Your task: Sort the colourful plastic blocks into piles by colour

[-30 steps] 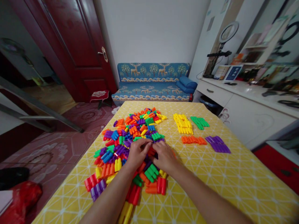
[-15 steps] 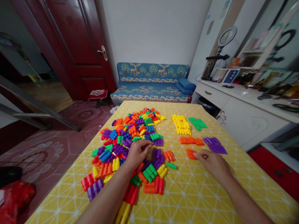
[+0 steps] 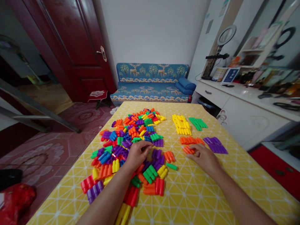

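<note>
My right hand (image 3: 204, 155) pinches a small orange plastic block (image 3: 187, 150) made of joined tubes, low over the table. It is just in front of a row of orange blocks (image 3: 191, 140). Behind that row lie yellow blocks (image 3: 181, 125) and green blocks (image 3: 198, 123), with purple blocks (image 3: 215, 145) to the right. My left hand (image 3: 138, 152) rests closed at the right side of a mixed heap of coloured blocks (image 3: 133, 128), its fingertips pressed together; what they hold, if anything, is hidden. Near it lie a loose orange block (image 3: 169, 156) and a single green piece (image 3: 172, 166).
A yellow patterned cloth (image 3: 187, 193) covers the table. Beyond it stands a blue sofa (image 3: 150, 89). To the right are a white dresser (image 3: 246, 106) and a ring light (image 3: 227, 35); a dark red door (image 3: 77, 40) and a small stool (image 3: 97, 96) are at the left.
My right hand has moved a little left and away from me, shifting the orange block toward the orange row. My left hand has stayed in place.
</note>
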A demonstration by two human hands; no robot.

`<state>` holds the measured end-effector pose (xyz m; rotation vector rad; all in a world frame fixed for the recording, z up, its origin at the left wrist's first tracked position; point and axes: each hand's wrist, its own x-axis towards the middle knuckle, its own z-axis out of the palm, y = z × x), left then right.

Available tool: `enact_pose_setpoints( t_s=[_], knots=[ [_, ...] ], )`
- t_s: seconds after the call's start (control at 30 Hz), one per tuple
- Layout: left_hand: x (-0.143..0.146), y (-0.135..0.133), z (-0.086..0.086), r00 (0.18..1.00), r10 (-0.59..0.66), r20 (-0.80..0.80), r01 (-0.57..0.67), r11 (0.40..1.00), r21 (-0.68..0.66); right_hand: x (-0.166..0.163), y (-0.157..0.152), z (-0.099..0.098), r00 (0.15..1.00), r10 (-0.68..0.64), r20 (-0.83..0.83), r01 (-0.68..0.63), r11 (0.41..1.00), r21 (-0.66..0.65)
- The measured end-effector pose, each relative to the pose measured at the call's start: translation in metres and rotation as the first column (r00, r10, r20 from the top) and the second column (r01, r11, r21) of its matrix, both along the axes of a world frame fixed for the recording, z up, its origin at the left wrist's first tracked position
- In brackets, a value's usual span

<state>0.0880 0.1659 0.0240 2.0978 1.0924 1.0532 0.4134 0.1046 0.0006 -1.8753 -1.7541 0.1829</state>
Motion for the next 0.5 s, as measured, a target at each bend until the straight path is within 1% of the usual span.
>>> enact_pose_setpoints(
  t_s=[0.17, 0.23, 0.3, 0.37, 0.4, 0.43, 0.5],
  knots=[
    [0.000, 0.001, 0.000, 1.000, -0.001, -0.008, 0.001, 1.000, 0.006, -0.005, 0.004, -0.004, 0.987, -0.081, 0.138, 0.071, 0.994, 0.079],
    [0.000, 0.000, 0.000, 1.000, -0.002, -0.010, 0.002, 1.000, 0.011, -0.009, 0.002, -0.003, 0.981, -0.109, 0.158, 0.093, 0.990, 0.108],
    [0.000, 0.000, 0.000, 1.000, -0.002, -0.010, 0.002, 1.000, 0.008, -0.017, -0.003, 0.002, 0.983, -0.106, 0.148, 0.087, 0.987, 0.133],
    [0.000, 0.000, 0.000, 1.000, -0.010, -0.006, 0.010, 1.000, 0.000, -0.030, -0.009, 0.010, 0.993, -0.042, 0.109, 0.026, 0.990, 0.142],
    [0.000, 0.000, 0.000, 1.000, -0.015, -0.003, 0.015, 1.000, -0.003, -0.039, -0.012, 0.015, 0.996, 0.021, 0.085, -0.033, 0.990, 0.138],
    [0.000, 0.000, 0.000, 1.000, -0.018, 0.000, 0.018, 1.000, -0.003, -0.049, -0.014, 0.019, 0.992, 0.104, 0.065, -0.112, 0.986, 0.127],
    [0.000, 0.000, -0.001, 1.000, -0.019, 0.003, 0.019, 1.000, -0.001, -0.067, -0.018, 0.026, 0.958, 0.281, 0.046, -0.284, 0.956, 0.076]
  ],
)
